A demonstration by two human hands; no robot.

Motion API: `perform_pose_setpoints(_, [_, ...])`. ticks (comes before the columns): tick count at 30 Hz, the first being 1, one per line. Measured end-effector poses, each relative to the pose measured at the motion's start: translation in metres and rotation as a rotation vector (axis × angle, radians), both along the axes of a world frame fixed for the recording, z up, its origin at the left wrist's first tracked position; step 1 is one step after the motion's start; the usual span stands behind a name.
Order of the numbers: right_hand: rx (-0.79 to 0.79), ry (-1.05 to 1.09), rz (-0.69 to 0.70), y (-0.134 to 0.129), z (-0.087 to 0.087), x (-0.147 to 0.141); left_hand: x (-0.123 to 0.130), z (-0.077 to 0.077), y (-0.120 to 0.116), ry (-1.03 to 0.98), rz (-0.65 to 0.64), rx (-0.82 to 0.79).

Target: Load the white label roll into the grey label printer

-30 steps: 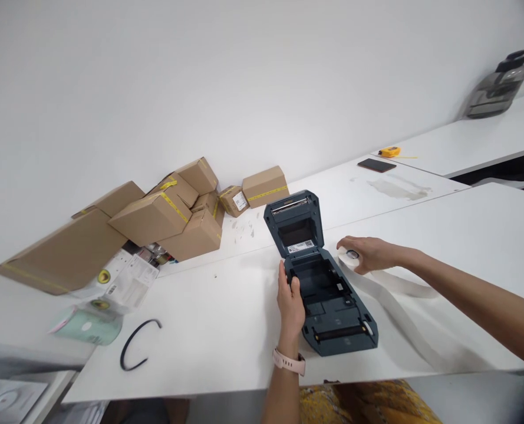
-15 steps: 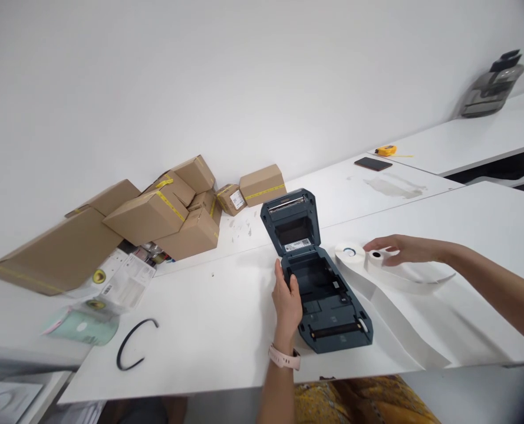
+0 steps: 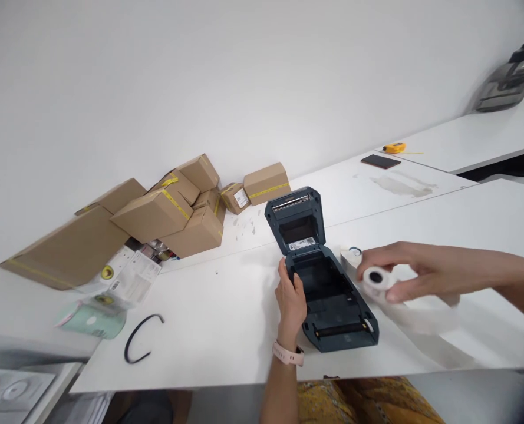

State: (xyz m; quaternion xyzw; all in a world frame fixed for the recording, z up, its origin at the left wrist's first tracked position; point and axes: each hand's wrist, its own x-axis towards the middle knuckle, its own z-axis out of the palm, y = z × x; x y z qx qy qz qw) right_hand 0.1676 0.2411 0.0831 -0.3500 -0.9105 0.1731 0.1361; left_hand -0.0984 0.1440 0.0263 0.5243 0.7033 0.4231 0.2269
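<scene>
Since the earlier frame, the small paper roll has been shifted by the right hand toward the table's near edge. Cardboard boxes are stacked at the rear left of the white table. The dark printer is set near the front edge, lid raised. Its left side is touched by the left hand; whether those fingers are clamped cannot be told. The larger roll is placed just beside the printer, partly hidden. The small roll, motion-blurred, is pinched between right thumb and fingers, its dark core turned upward.
</scene>
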Motion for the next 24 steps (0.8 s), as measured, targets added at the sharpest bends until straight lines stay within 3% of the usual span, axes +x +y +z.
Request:
perform_pose_setpoints(6, [-0.012, -0.178, 0.192, -0.01, 0.031, -0.093, -0.001, 0.002, -0.001, 0.001, -0.019, 0.001])
perform_pose_setpoints(9, [0.011, -0.307, 0.226, 0.002, 0.031, -0.117, -0.002, 0.002, -0.002, -0.031, -0.015, -0.016])
perform_pose_setpoints(20, [0.103, -0.468, 0.202, 0.023, -0.032, -0.15, -0.003, -0.004, 0.001, 0.021, 0.011, -0.014])
perform_pose_setpoints(24, [0.174, -0.421, 0.19, 0.029, -0.051, -0.156, -0.004, -0.005, 0.001, 0.013, 0.015, -0.012])
